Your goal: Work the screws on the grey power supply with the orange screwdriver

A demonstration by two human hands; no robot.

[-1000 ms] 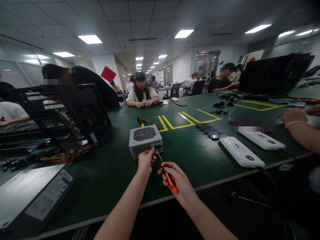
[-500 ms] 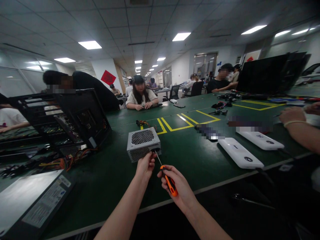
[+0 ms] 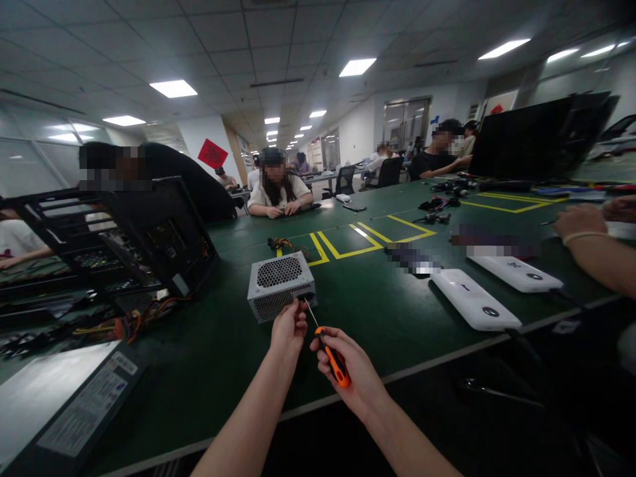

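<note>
A grey computer power supply (image 3: 281, 285), with a honeycomb grille on top, rests on the green table. At its near right corner my left hand (image 3: 289, 324) is closed, thumb and fingertips pinched against the front face by a dark socket. Whatever those fingertips pinch is too small to make out. My right hand (image 3: 348, 361) is wrapped round the orange and black handle of a screwdriver (image 3: 338, 366). The thin shaft slants up and left, its tip close to the left fingertips at the socket. Whether the tip touches a screw I cannot tell. A bundle of cables (image 3: 283, 245) lies behind the power supply.
An open black computer case (image 3: 163, 232) stands at left, loose wires (image 3: 134, 318) beside it. A larger metal box (image 3: 74, 404) fills the near left. White power banks (image 3: 472, 298) lie right, near another person's arm (image 3: 591, 245). Yellow tape (image 3: 348, 255) marks the green table (image 3: 377, 318).
The whole view has shifted slightly, so the table's things sit a little further left. Both hands keep almost the same pose at the power supply.
</note>
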